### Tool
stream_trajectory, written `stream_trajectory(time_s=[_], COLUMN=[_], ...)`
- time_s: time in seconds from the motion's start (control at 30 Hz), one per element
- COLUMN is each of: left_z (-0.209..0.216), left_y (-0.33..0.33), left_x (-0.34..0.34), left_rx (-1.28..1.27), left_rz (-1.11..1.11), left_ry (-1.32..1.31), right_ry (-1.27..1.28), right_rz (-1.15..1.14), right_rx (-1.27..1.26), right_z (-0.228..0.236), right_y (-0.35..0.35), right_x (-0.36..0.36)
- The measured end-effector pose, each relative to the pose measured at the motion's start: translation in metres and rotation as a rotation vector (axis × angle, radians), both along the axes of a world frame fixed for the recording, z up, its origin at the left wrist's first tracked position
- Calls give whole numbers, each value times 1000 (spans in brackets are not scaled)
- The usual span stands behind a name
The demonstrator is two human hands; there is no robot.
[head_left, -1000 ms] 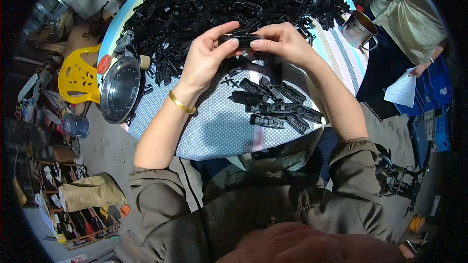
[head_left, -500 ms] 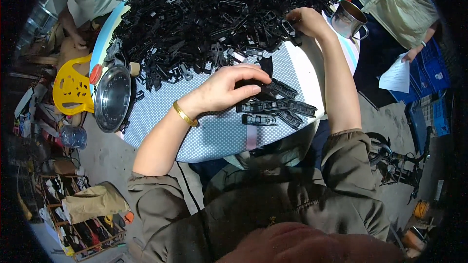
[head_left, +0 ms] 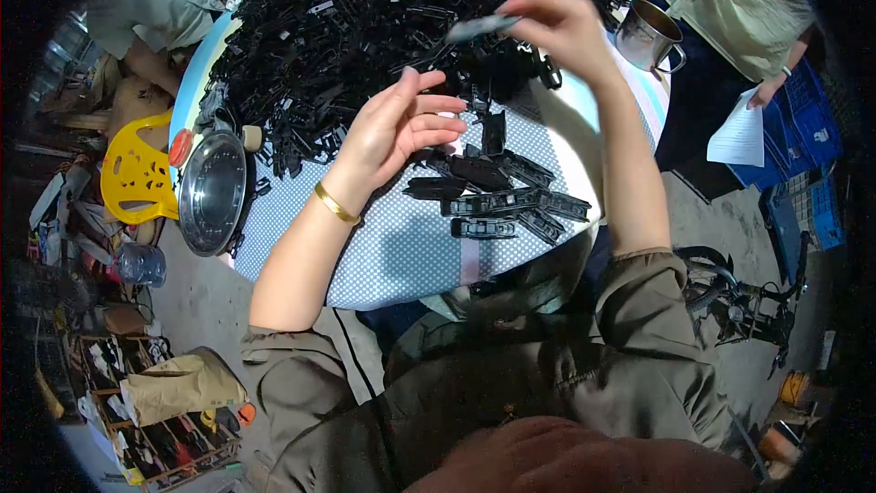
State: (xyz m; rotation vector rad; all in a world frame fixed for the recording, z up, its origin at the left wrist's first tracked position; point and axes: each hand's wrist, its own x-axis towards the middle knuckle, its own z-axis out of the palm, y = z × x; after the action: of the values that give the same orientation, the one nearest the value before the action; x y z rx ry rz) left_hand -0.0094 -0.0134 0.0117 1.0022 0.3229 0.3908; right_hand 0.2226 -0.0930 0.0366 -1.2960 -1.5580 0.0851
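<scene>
My right hand [head_left: 564, 35] is raised over the right side of a big heap of black plastic parts [head_left: 365, 46]. Between its thumb and fingers is a slim dark plastic part [head_left: 484, 28], smeared by motion. My left hand [head_left: 394, 128], with a gold bangle at the wrist, hovers at the heap's near edge, its fingers apart and nothing in them. Just to the right of and nearer than that hand, a small group of long black plastic parts [head_left: 497, 204] lies on the dotted tablecloth [head_left: 383, 260], several side by side and some overlapping.
A steel mug [head_left: 646, 36] stands at the table's right edge. On the left are a round metal dish [head_left: 213, 196], a red lid [head_left: 181, 147] and a yellow plastic stool [head_left: 137, 169]. One person [head_left: 164, 0] is at the far left; another [head_left: 744, 9] holds paper at the right.
My right hand has lifted from the heap's right edge and moved up and left with a part. My left hand has left the small group, moved left and away, and opened.
</scene>
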Motion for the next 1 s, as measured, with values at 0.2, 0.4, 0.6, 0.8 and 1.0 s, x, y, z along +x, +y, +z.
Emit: stream_trajectory(time_s=[0.2, 0.4, 0.6, 0.8, 1.0], left_z=[-6, 3, 1, -2, -2], left_y=[14, 4, 5, 3, 1], left_x=[-11, -4, -7, -4, -2], left_rx=[-66, 82, 64, 97, 145], left_rz=[-43, 191, 161, 226, 350], left_ry=[-125, -1, 15, 53, 3], right_ry=[-220, -334, -169, -181, 249], right_rz=[288, -227, -213, -438, -20], right_rx=[-142, -711, -577, -80, -145], right_z=[3, -24, -41, -22, -15], right_y=[-1, -12, 7, 13, 15], right_x=[-36, 86, 87, 36, -29])
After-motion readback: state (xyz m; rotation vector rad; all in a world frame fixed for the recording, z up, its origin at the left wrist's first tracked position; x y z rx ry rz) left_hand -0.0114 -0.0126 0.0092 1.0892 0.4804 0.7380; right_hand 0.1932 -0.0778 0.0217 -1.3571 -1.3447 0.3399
